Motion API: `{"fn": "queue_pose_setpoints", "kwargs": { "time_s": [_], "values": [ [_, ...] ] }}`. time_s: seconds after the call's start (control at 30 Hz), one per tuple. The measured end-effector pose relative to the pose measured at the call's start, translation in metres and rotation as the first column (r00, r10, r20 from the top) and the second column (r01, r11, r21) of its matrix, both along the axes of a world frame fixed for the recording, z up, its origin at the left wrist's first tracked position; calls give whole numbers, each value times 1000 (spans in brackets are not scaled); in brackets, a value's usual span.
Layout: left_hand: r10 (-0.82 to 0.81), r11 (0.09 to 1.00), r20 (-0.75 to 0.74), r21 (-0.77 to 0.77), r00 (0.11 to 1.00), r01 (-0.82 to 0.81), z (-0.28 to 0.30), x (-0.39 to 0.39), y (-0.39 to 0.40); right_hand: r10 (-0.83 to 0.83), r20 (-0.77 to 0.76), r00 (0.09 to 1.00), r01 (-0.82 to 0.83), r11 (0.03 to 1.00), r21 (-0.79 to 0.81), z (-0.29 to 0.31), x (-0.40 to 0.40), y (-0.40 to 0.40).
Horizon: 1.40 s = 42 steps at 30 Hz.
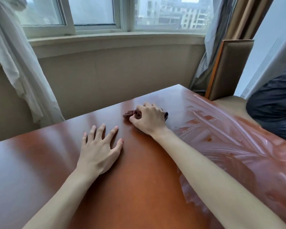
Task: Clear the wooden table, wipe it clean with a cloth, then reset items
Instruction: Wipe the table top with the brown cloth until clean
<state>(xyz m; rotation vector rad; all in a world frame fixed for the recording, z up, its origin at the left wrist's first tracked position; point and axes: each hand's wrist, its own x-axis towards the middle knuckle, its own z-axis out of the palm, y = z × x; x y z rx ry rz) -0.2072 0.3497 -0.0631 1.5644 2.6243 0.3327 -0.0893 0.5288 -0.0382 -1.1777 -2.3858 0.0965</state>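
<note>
Wooden surface (139, 187): reddish-brown, glossy, seen from above and running away toward a window wall.

Right hand (149, 119): positioned near the far middle of the surface, knuckles up. Its fingers (153, 107) are curled and clamped on a bunched dark brown cloth (128, 114), which is pressed against the wood beneath the palm. Parts of the cloth show at the left of the hand and at its far right edge; the remainder is hidden under the hand.

Left hand (100, 149): lying palm-down on the wood, nearer the camera and to the left of the cloth, apart from it. Its fingers (113, 132) are straight and spread, tips touching the surface, holding nothing.

Condition of the surface: pale wet streaks (221, 134) cover the right-hand part in slanting bands. The part left of the right forearm shows an even shine.

Surroundings: white curtain (15, 63) hanging at left, window (92, 12) with buildings beyond it, upholstered panel (229, 68) at right, dark bundled fabric (274, 103) at the right edge.
</note>
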Motion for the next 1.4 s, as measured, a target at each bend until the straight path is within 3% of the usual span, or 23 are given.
{"fn": "queue_pose_setpoints", "kwargs": {
  "time_s": [0.2, 0.33, 0.57, 0.77, 0.9, 1.0, 1.07, 1.13, 1.2, 1.33, 1.4],
  "values": [
    [-37, 999, 20, -24, 999, 38, 2, -1, -1, 175, -59, 983, -169, 981, 91, -7, 105, -156],
    [-38, 999, 29, -37, 999, 39, 7, 0, -1, 220, -70, 973, -209, 967, 142, -12, 126, -177],
    [-110, 987, -21, 116, 994, 111, 17, -21, 15, 16, 21, 1000, -17, 998, 55, -3, 47, -48],
    [-104, 994, -31, 18, 994, 105, -5, -36, 26, -104, -21, 994, 105, 992, 65, -4, -49, 94],
    [-91, 996, -50, 20, 995, 92, -4, -33, 26, -163, 1, 987, 163, 986, 39, -1, -99, 118],
    [-87, 996, -42, -1, 995, 87, 1, -30, 23, 44, -29, 999, -42, 995, 86, 2, -105, 84],
    [-88, 996, -42, -2, 995, 88, 2, -30, 22, 284, -30, 958, -280, 954, 104, -4, -85, 56],
    [-87, 996, -37, -4, 996, 87, 4, -30, 23, 405, -27, 914, -402, 913, 75, -6, -63, 51],
    [-90, 996, -38, -1, 995, 90, 3, -29, 21, 320, 11, 947, -320, 946, 39, -1, -59, 70],
    [-89, 995, -20, 36, 996, 90, 2, -30, 22, -83, -37, 996, 84, 996, 20, 3, -90, 94],
    [-98, 995, -31, 26, 995, 99, 1, -32, 23, -16, -33, 999, 19, 997, 79, 0, -110, 68]
  ]
}}
